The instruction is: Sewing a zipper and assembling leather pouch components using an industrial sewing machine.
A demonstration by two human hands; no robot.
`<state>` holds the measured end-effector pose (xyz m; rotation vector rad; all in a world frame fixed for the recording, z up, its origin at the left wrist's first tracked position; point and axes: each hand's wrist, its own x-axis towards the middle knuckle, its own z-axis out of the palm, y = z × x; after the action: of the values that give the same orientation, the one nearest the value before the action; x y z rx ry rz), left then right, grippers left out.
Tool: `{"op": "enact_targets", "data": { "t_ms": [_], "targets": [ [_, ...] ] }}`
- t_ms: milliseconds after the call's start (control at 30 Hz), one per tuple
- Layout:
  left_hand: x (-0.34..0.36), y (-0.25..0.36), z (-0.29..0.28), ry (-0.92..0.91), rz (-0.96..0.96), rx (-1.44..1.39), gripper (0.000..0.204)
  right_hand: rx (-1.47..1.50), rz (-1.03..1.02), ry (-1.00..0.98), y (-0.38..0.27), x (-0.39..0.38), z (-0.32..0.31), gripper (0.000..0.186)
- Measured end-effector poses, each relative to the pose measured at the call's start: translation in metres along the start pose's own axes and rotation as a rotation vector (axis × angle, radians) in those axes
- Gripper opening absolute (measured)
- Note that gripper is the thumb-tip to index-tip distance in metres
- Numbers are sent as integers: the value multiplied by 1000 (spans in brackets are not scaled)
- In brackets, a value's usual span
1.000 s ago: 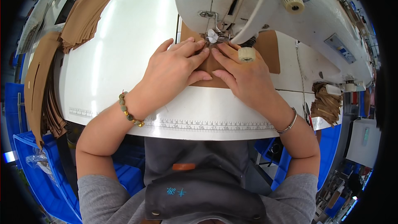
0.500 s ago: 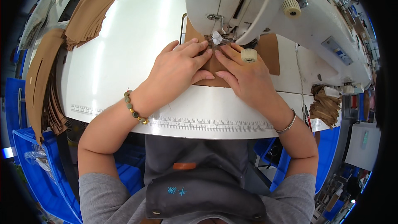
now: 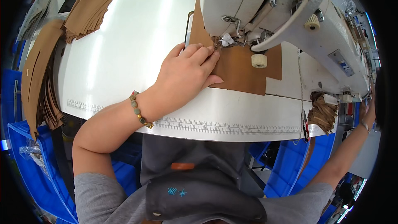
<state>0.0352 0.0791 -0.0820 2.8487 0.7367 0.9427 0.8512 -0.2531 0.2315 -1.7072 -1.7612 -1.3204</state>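
Observation:
A flat brown leather-like piece (image 3: 244, 68) lies on the white sewing machine table, passing beneath the machine's needle area (image 3: 226, 40). Across its left part rests my left hand (image 3: 186, 68), palm down, fingertips close beside the presser foot and thumb stretched out on the brown surface. It presses on the piece without gripping it. Far to the right, my right hand (image 3: 366, 114) reaches up at the right end of the sewing machine (image 3: 277, 0). Its fingers are too dark and cut by the rim to make out.
Stacked brown pieces (image 3: 93, 10) lie at the back left, and long brown strips (image 3: 39, 72) hang over the left edge. A brown bundle (image 3: 323, 112) and red-handled snips (image 3: 306, 126) sit at the right front. Blue bins (image 3: 37, 170) stand below the table.
My right hand has left the brown piece and swung out to the machine's right end. My left hand stays on the piece. More of the piece shows now.

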Motion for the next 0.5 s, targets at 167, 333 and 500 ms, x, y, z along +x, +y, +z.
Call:
{"op": "enact_targets", "data": {
  "t_ms": [167, 333, 500],
  "targets": [
    [30, 24, 0, -167, -10, 162, 56, -44, 272, -248, -123, -71, 122, 39],
    [28, 23, 0, -148, 8, 139, 57, 291, 1337, -146, -124, -174, 124, 52],
    [26, 24, -4, -151, -1, 160, 56, 374, 1121, -26, -118, -95, 111, 55]
  ]
}}
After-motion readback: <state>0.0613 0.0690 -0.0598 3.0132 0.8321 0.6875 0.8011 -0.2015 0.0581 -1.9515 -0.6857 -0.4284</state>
